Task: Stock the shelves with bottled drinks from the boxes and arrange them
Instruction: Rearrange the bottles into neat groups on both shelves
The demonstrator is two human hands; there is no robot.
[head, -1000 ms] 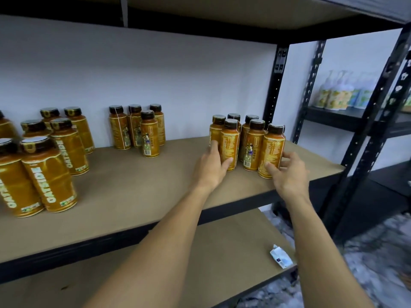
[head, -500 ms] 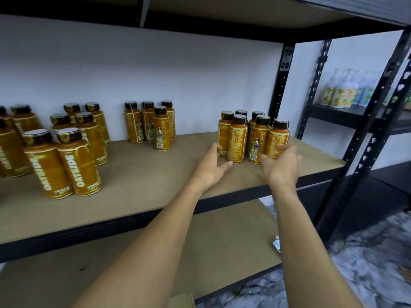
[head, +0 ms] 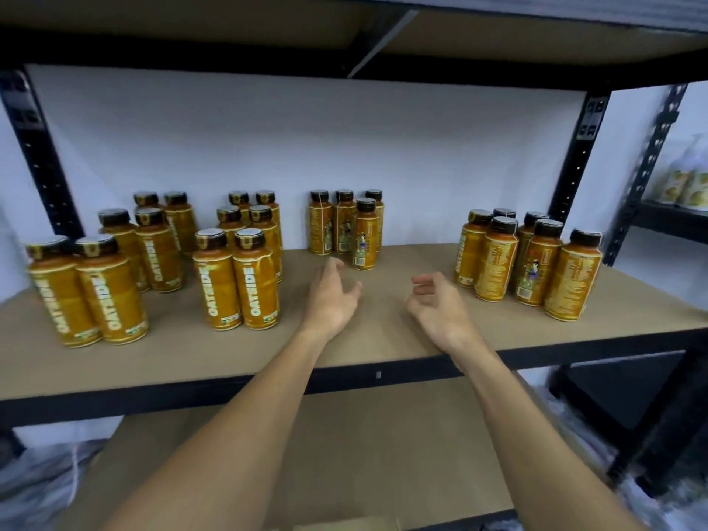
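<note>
Orange drink bottles with dark caps stand in clusters on the brown shelf board (head: 383, 331). The right cluster (head: 528, 262) has several bottles near the black upright. A small group (head: 346, 228) stands at the back centre, and two larger groups, one at centre left (head: 237, 274) and one at the far left (head: 88, 293), show their front labels. My left hand (head: 331, 297) hovers over the bare middle of the board, fingers apart, just in front of the back-centre group. My right hand (head: 436, 304) is beside it, fingers loosely curled, holding nothing, left of the right cluster.
A lower shelf board (head: 344, 454) lies under my forearms. Black steel uprights (head: 574, 159) frame the shelf, with a white wall behind. A second rack on the right holds pale bottles (head: 685, 178). Another board is close overhead.
Both hands have come off the right cluster and moved left to the middle of the shelf. The view has swung left, bringing more of the left-hand bottle groups into sight.
</note>
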